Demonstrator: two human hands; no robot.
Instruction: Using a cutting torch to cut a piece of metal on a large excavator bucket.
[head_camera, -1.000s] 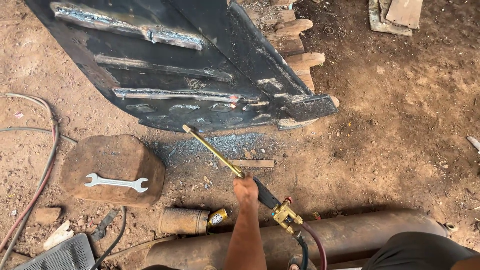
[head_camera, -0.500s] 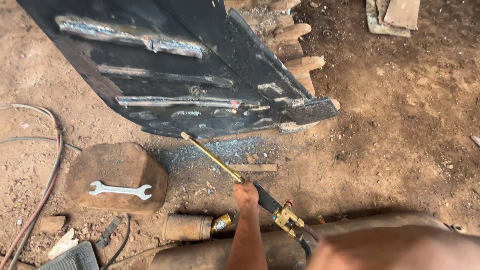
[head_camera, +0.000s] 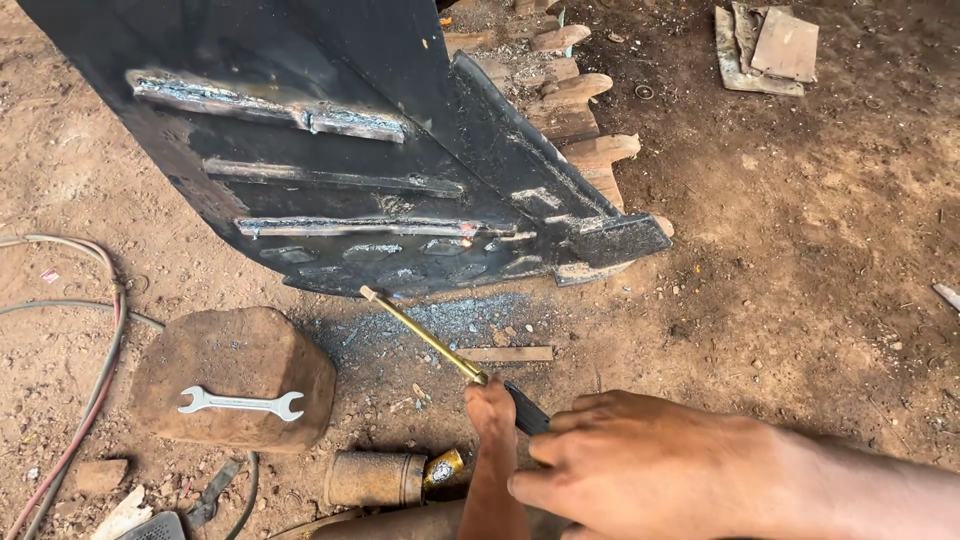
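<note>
- Right hand (head_camera: 640, 465) now fills the near right of the view, back of hand up, fingers loosely curled and gripping nothing visible; half a second ago only the forearm showed at the bottom edge, and a second ago it was barely in frame.
- Left hand (head_camera: 492, 410) is closed around the black handle of the cutting torch (head_camera: 440, 350), same hold as before.
- Torch's brass tube runs from the hand up-left; its tip sits just near the lower edge of the black steel bucket (head_camera: 400, 170), much where it was earlier. The torch's brass valves, visible before, are now hidden behind the right hand.
- Bucket's near edge, with welded strips, lies just beyond the tip; grey slag dust covers the dirt floor (head_camera: 800, 300) beneath it.
- Left of the torch: a brown block (head_camera: 235, 350) carrying an open-ended spanner (head_camera: 240, 402), well apart from both hands.
- Brass-capped cylinder (head_camera: 385, 478) lies near the left wrist.
- Hoses (head_camera: 100, 340) curve along the far left.
- Open bare ground lies to the right of the bucket.
</note>
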